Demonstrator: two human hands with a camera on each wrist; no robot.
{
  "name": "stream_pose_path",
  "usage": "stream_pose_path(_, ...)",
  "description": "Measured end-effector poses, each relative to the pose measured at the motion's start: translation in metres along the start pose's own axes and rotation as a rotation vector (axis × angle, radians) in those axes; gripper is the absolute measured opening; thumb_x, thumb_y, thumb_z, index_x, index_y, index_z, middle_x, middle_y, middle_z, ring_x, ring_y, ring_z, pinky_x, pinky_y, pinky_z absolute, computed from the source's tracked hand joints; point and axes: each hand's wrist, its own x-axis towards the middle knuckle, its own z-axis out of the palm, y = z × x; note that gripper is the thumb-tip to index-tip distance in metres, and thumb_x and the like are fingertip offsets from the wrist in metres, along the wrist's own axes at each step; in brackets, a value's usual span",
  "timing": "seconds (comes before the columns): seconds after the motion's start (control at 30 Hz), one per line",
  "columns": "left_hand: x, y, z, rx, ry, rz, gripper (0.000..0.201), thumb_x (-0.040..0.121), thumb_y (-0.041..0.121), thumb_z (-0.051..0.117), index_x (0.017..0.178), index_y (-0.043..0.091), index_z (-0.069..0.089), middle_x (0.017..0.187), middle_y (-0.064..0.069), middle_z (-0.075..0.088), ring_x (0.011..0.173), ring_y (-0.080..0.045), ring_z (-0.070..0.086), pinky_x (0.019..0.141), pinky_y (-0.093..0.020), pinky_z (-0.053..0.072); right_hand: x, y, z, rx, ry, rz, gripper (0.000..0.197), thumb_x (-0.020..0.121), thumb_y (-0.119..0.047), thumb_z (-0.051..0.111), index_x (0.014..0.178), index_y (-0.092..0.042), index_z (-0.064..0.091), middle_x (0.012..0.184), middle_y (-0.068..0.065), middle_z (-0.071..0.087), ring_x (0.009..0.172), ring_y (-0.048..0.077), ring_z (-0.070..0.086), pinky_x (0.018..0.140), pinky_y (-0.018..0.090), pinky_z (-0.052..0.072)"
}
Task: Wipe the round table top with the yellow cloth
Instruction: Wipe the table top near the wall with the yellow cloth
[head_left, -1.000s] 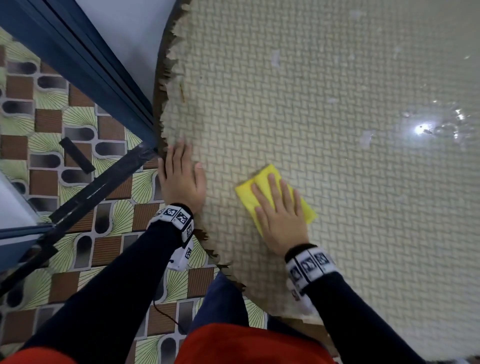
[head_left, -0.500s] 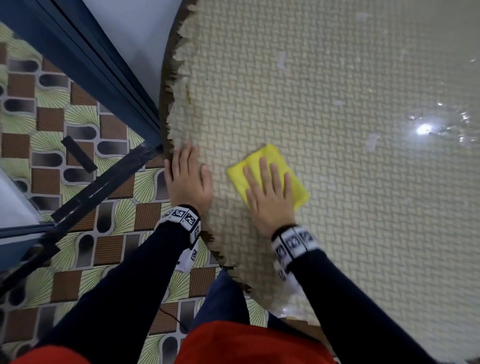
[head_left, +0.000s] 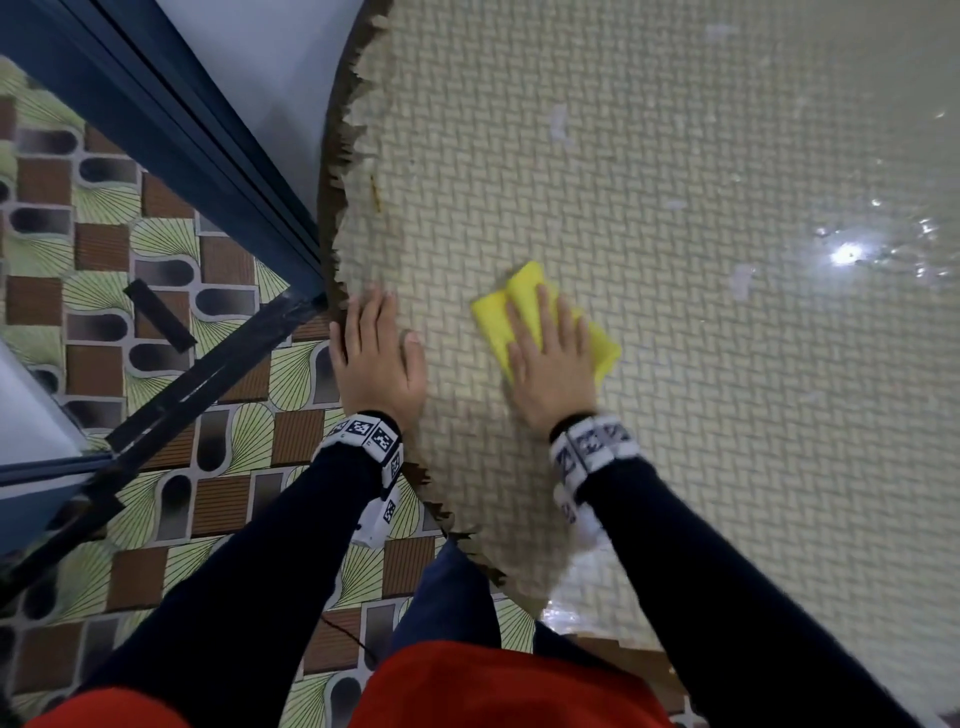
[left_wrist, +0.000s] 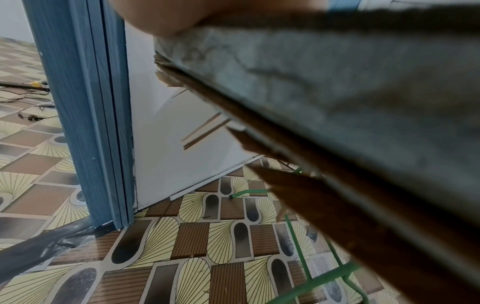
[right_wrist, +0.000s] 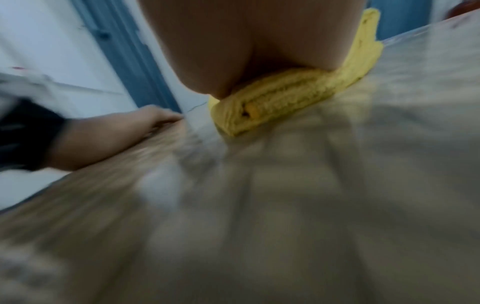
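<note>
A folded yellow cloth (head_left: 524, 296) lies on the round table top (head_left: 701, 389), which has a beige woven pattern under a glossy cover. My right hand (head_left: 550, 358) presses flat on the cloth with straight fingers; the cloth (right_wrist: 280, 96) bunches under the palm in the blurred right wrist view. My left hand (head_left: 376, 353) rests flat on the table's left rim, fingers straight, and my left hand (right_wrist: 145, 123) shows there as well. The table's thick edge (left_wrist: 337, 92) fills the left wrist view.
The table's rim (head_left: 337, 171) is ragged and torn on the left. A blue door frame (head_left: 171, 135) stands close to that rim. Patterned floor (head_left: 104, 260) lies below, with green metal table legs (left_wrist: 311, 286). Small pale scraps (head_left: 743, 280) dot the table top.
My right hand has slid the yellow cloth leftward and away from me across the table. My left hand has stayed on the rim.
</note>
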Motion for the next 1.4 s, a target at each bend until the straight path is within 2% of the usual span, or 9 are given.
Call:
stream_pose_path(0.17, 0.001, -0.001, 0.003, 0.015, 0.011, 0.006, 0.055, 0.094, 0.034, 0.033, 0.144, 0.012, 0.041, 0.154, -0.003, 0.035, 0.145, -0.022, 0.022, 0.119, -0.045, 0.008, -0.107, 0.027, 0.009, -0.078, -0.056, -0.197, 0.05, 0.102, -0.036, 0.022, 0.152, -0.031, 0.019, 0.16, 0.005, 0.012, 0.147, 0.029, 0.012, 0.118, 0.048, 0.01)
stream_pose_path(0.33, 0.0, -0.001, 0.003, 0.032, 0.01, 0.015, 0.056, 0.095, 0.035, 0.033, 0.148, 0.015, 0.036, 0.156, -0.002, 0.031, 0.146, -0.023, 0.021, 0.119, -0.044, 0.005, -0.055, 0.075, -0.022, -0.027, -0.018, 0.234, 0.054, 0.099, -0.046, 0.01, 0.152, -0.034, 0.009, 0.161, 0.005, 0.003, 0.148, 0.026, 0.003, 0.118, 0.049, -0.004)
stream_pose_path(0.4, -0.001, -0.002, 0.004, 0.034, 0.019, 0.012, 0.056, 0.096, 0.034, 0.035, 0.149, 0.017, 0.034, 0.157, -0.001, 0.03, 0.146, -0.022, 0.021, 0.119, -0.043, 0.005, -0.007, 0.062, -0.027, 0.009, -0.003, 0.264, 0.055, 0.1, -0.046, 0.009, 0.153, -0.033, 0.007, 0.161, 0.007, -0.003, 0.148, 0.025, -0.004, 0.118, 0.05, -0.006)
stream_pose_path(0.53, -0.003, -0.004, 0.008, 0.048, 0.043, 0.016, 0.054, 0.096, 0.033, 0.035, 0.148, 0.017, 0.037, 0.155, -0.002, 0.034, 0.144, -0.021, 0.027, 0.118, -0.044, 0.012, 0.02, 0.006, -0.02, -0.012, -0.101, -0.015, 0.052, 0.104, -0.039, 0.013, 0.154, -0.03, 0.001, 0.161, 0.005, -0.012, 0.147, 0.023, -0.012, 0.118, 0.046, -0.01)
stream_pose_path(0.77, -0.002, -0.004, 0.003, -0.003, 0.044, 0.025, 0.054, 0.097, 0.033, 0.032, 0.148, 0.015, 0.035, 0.155, -0.005, 0.032, 0.145, -0.023, 0.023, 0.118, -0.045, 0.011, -0.137, 0.034, 0.007, -0.097, -0.16, -0.505, 0.051, 0.101, -0.032, 0.03, 0.151, -0.028, 0.025, 0.159, 0.007, 0.02, 0.145, 0.028, 0.021, 0.116, 0.047, 0.017)
stream_pose_path(0.9, 0.0, -0.004, -0.002, -0.033, -0.015, 0.03, 0.056, 0.098, 0.035, 0.029, 0.151, 0.017, 0.029, 0.159, -0.003, 0.023, 0.148, -0.021, 0.013, 0.12, -0.045, 0.005, -0.102, 0.087, -0.017, -0.108, -0.109, -0.245, 0.052, 0.101, -0.038, 0.021, 0.152, -0.027, 0.023, 0.16, 0.007, 0.014, 0.147, 0.028, 0.015, 0.118, 0.046, 0.008)
stream_pose_path(1.03, 0.001, -0.007, 0.0, -0.04, -0.007, 0.036, 0.059, 0.096, 0.039, 0.026, 0.151, 0.017, 0.03, 0.159, -0.002, 0.024, 0.148, -0.021, 0.014, 0.12, -0.045, 0.006, -0.022, 0.061, -0.028, -0.03, -0.103, -0.023, 0.051, 0.103, -0.042, 0.014, 0.152, -0.034, 0.001, 0.161, 0.003, -0.012, 0.148, 0.023, -0.01, 0.118, 0.044, -0.009)
stream_pose_path(1.23, 0.002, -0.01, 0.002, -0.06, -0.017, 0.011, 0.063, 0.093, 0.043, 0.024, 0.15, 0.016, 0.03, 0.158, -0.004, 0.025, 0.148, -0.026, 0.014, 0.119, -0.043, 0.006, -0.07, 0.004, 0.001, -0.144, -0.17, -0.497, 0.052, 0.102, -0.033, 0.022, 0.153, -0.031, 0.011, 0.161, 0.007, 0.002, 0.148, 0.029, 0.004, 0.119, 0.049, 0.004)
stream_pose_path(1.4, 0.005, -0.008, -0.002, -0.099, -0.106, -0.04, 0.061, 0.095, 0.046, 0.024, 0.152, 0.025, 0.022, 0.161, 0.003, 0.014, 0.149, -0.021, 0.002, 0.12, -0.046, 0.001, -0.152, 0.067, 0.005, -0.13, -0.216, -0.641, 0.051, 0.1, -0.031, 0.034, 0.15, -0.032, 0.026, 0.159, 0.005, 0.019, 0.146, 0.028, 0.019, 0.116, 0.047, 0.016)
